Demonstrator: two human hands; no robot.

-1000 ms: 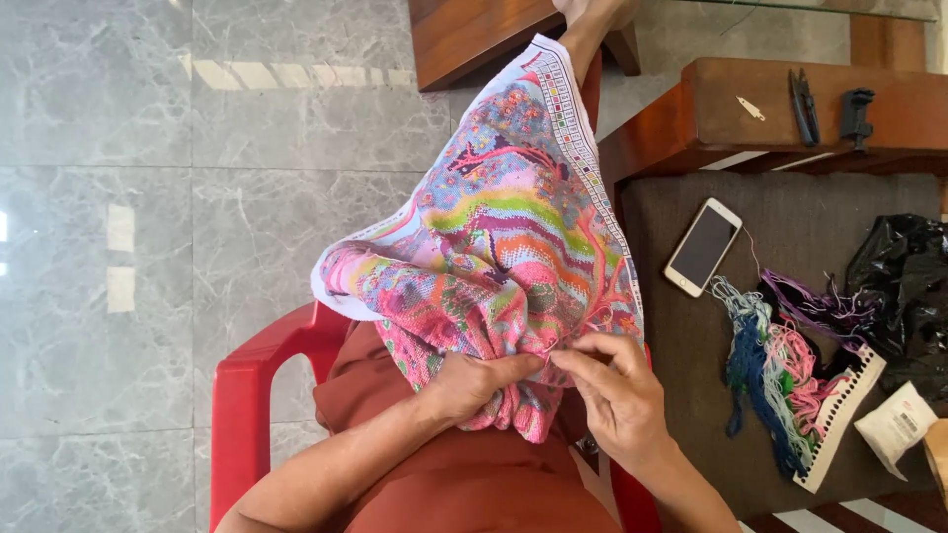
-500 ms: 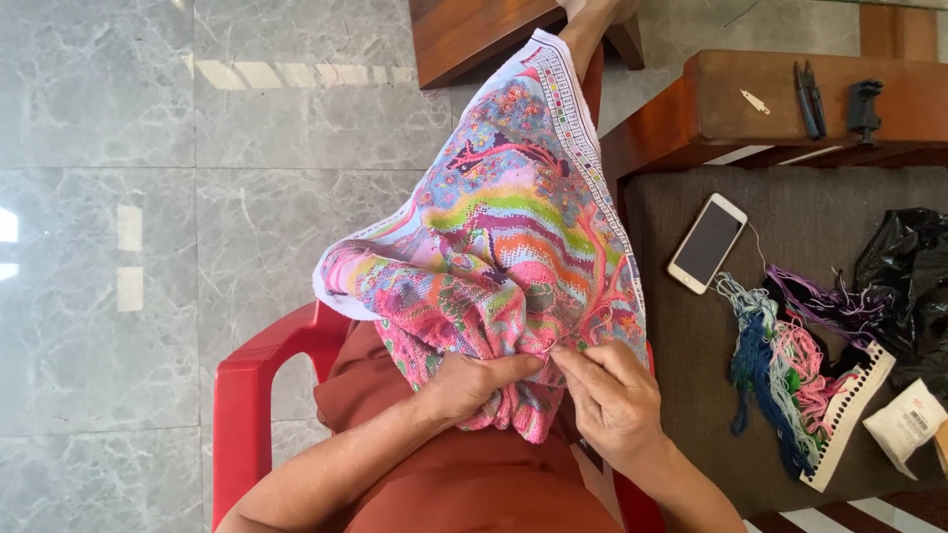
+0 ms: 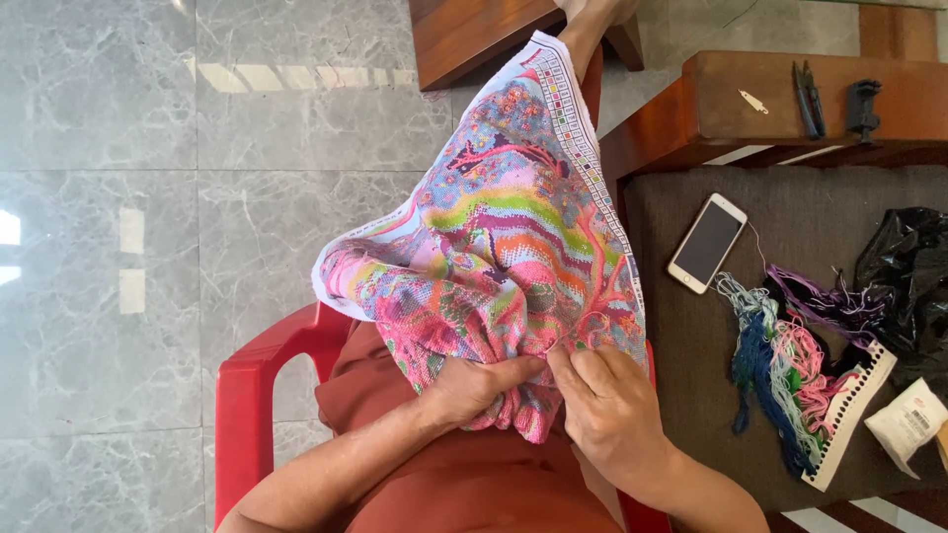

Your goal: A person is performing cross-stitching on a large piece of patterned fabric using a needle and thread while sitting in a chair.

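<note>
A large, brightly coloured cross-stitch cloth lies over my lap and stretches up toward my foot. My left hand grips a bunched fold of the cloth at its near edge. My right hand pinches the same fold from the right, fingertips pressed to the fabric beside the left fingers. Any needle between the fingers is too small to tell. I sit in a red plastic chair and wear rust-coloured clothing.
To my right a dark cushioned seat holds a white phone, a card of coloured threads, a black plastic bag and a small white packet. Black snips lie on the wooden armrest. Grey marble floor lies left.
The hands stay on the same fold with only slight finger movement. The view has shifted a little.
</note>
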